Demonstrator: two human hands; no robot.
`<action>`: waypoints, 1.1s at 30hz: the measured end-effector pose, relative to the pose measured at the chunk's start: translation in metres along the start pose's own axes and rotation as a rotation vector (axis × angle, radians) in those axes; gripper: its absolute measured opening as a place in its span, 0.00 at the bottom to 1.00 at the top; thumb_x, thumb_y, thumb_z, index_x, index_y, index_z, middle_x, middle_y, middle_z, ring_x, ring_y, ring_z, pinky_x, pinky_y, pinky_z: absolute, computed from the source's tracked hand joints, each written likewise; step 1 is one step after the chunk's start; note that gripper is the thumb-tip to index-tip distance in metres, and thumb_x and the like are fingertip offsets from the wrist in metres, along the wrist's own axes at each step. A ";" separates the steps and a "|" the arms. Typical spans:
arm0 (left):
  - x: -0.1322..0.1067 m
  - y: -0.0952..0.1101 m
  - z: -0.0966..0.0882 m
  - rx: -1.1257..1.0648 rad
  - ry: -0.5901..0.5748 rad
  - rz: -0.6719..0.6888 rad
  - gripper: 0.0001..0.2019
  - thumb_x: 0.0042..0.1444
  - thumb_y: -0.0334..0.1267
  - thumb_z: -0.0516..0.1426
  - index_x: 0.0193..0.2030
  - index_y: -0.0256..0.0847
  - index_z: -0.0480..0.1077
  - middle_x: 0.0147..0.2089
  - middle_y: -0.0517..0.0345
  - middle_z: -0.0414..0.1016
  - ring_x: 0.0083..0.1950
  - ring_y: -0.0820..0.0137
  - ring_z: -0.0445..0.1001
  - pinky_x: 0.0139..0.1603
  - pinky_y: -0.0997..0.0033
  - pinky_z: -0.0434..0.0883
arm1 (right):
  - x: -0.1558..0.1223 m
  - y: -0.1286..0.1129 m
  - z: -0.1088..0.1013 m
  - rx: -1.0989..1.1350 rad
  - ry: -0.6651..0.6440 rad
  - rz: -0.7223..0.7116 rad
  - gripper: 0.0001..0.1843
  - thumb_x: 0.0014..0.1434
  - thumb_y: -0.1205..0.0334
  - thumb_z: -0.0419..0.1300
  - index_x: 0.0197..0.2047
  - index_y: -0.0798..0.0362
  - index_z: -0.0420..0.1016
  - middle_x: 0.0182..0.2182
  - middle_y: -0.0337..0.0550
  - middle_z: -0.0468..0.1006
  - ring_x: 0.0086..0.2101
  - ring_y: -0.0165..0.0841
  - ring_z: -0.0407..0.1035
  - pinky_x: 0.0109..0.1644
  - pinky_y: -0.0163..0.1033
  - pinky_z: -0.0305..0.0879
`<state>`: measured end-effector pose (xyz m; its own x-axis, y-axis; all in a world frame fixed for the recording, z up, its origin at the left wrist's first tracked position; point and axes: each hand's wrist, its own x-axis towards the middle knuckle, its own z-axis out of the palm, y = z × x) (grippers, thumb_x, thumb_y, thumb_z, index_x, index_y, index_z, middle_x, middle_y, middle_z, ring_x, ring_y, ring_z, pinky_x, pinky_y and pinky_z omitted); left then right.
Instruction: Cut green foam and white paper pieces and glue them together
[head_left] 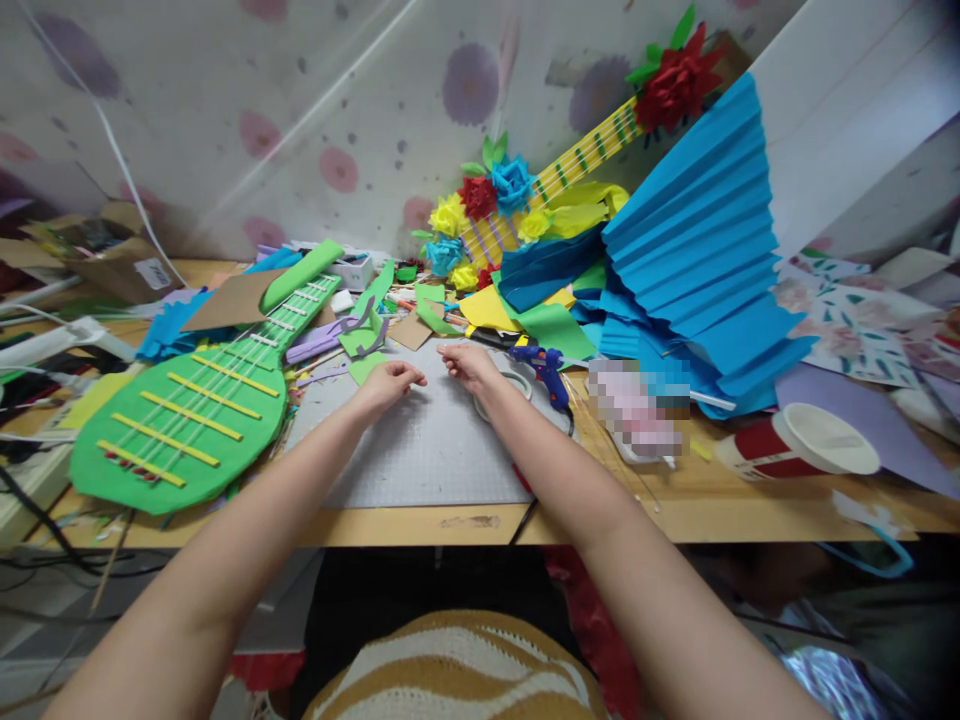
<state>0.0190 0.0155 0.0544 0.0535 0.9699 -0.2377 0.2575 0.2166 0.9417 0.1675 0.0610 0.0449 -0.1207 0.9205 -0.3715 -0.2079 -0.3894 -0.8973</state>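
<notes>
The left hand point(390, 382) and right hand point(466, 362) hover near each other, not touching, over the far edge of the grey cutting mat point(435, 450). Each has its fingertips pinched together, and anything held is too small to tell. The mat toward the person is bare, with the green paper guitar point(187, 420) to its left and the blue glue gun point(546, 368) to its right.

A cluttered wooden table point(420, 525) stands against a wall point(300, 100) covered in flowered paper. At left lies a green paper guitar point(180, 425) with yellow strips. Behind it sits a cardboard box point(112, 260). At right a big blue pleated fan point(705, 220) leans beside a yellow guitar point(577, 160) trimmed with paper flowers point(679, 85). A blue glue gun point(546, 368) lies near the fan. A red cup point(795, 450) lies tipped on its side.
</notes>
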 end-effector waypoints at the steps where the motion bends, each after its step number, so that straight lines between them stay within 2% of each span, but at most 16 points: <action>1: 0.000 0.000 0.000 0.005 0.005 0.007 0.09 0.39 0.41 0.59 0.23 0.36 0.70 0.28 0.56 0.74 0.22 0.78 0.59 0.26 0.74 0.57 | 0.000 0.000 0.001 0.001 0.002 -0.002 0.11 0.49 0.71 0.61 0.21 0.57 0.62 0.14 0.31 0.62 0.15 0.17 0.53 0.17 0.25 0.49; 10: 0.005 -0.007 0.000 0.077 0.064 0.064 0.08 0.39 0.41 0.57 0.22 0.37 0.70 0.26 0.55 0.73 0.24 0.75 0.64 0.25 0.75 0.58 | -0.002 0.001 0.004 -0.054 0.014 0.016 0.10 0.53 0.70 0.58 0.23 0.57 0.63 0.14 0.31 0.62 0.15 0.17 0.54 0.17 0.24 0.50; 16: 0.004 -0.009 -0.016 0.140 0.090 0.046 0.08 0.38 0.41 0.57 0.21 0.37 0.70 0.25 0.54 0.72 0.23 0.75 0.65 0.24 0.74 0.57 | 0.000 -0.004 -0.003 -0.180 -0.058 0.120 0.11 0.49 0.70 0.62 0.20 0.57 0.65 0.10 0.32 0.63 0.14 0.19 0.54 0.16 0.25 0.49; 18: 0.004 -0.008 -0.020 0.160 0.109 0.051 0.08 0.38 0.41 0.57 0.21 0.37 0.70 0.25 0.55 0.72 0.21 0.76 0.63 0.24 0.74 0.57 | 0.002 -0.003 -0.003 -0.314 -0.078 0.095 0.13 0.47 0.68 0.64 0.18 0.57 0.65 0.09 0.33 0.63 0.12 0.19 0.52 0.15 0.26 0.47; 22: 0.003 -0.010 -0.021 0.176 0.133 0.059 0.07 0.39 0.39 0.56 0.20 0.37 0.70 0.24 0.55 0.72 0.20 0.77 0.61 0.24 0.74 0.57 | 0.006 0.000 0.001 -0.826 -0.028 -0.099 0.16 0.44 0.64 0.67 0.13 0.56 0.65 0.06 0.34 0.61 0.11 0.20 0.51 0.16 0.30 0.44; 25: 0.003 -0.013 -0.017 0.176 0.134 0.021 0.07 0.39 0.38 0.56 0.21 0.36 0.71 0.25 0.54 0.73 0.20 0.78 0.60 0.23 0.75 0.57 | 0.005 -0.001 -0.002 -0.971 -0.025 -0.192 0.15 0.46 0.62 0.65 0.14 0.55 0.67 0.07 0.36 0.62 0.13 0.23 0.56 0.20 0.31 0.48; 28: 0.003 -0.014 -0.013 0.125 0.130 -0.015 0.07 0.40 0.37 0.56 0.22 0.35 0.71 0.27 0.53 0.74 0.20 0.79 0.59 0.21 0.77 0.56 | -0.006 -0.008 -0.019 -1.124 0.037 -0.266 0.09 0.48 0.64 0.62 0.19 0.55 0.71 0.15 0.41 0.71 0.21 0.28 0.65 0.27 0.32 0.56; 30: 0.003 -0.014 -0.011 0.078 0.121 -0.031 0.07 0.40 0.37 0.56 0.23 0.35 0.71 0.29 0.52 0.75 0.20 0.79 0.60 0.21 0.77 0.56 | -0.020 -0.012 -0.035 -1.358 0.103 -0.320 0.02 0.48 0.66 0.61 0.27 0.55 0.74 0.28 0.49 0.77 0.32 0.35 0.70 0.35 0.35 0.60; 32: 0.002 -0.013 -0.008 0.042 0.115 -0.043 0.07 0.41 0.37 0.56 0.23 0.35 0.70 0.31 0.52 0.76 0.20 0.80 0.60 0.21 0.77 0.57 | -0.036 -0.013 -0.049 -1.576 0.129 -0.337 0.10 0.48 0.67 0.60 0.36 0.58 0.75 0.40 0.57 0.76 0.41 0.41 0.69 0.41 0.38 0.61; 33: 0.002 -0.012 -0.007 0.030 0.114 -0.046 0.07 0.41 0.37 0.56 0.23 0.35 0.70 0.31 0.52 0.76 0.20 0.80 0.60 0.20 0.77 0.57 | -0.044 -0.012 -0.054 -1.648 0.130 -0.329 0.13 0.49 0.66 0.59 0.40 0.60 0.74 0.42 0.60 0.74 0.43 0.42 0.68 0.44 0.39 0.61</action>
<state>0.0093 0.0153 0.0439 -0.0686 0.9657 -0.2504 0.2857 0.2595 0.9225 0.2275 0.0270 0.0593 -0.1893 0.9793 -0.0712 0.9683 0.1741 -0.1791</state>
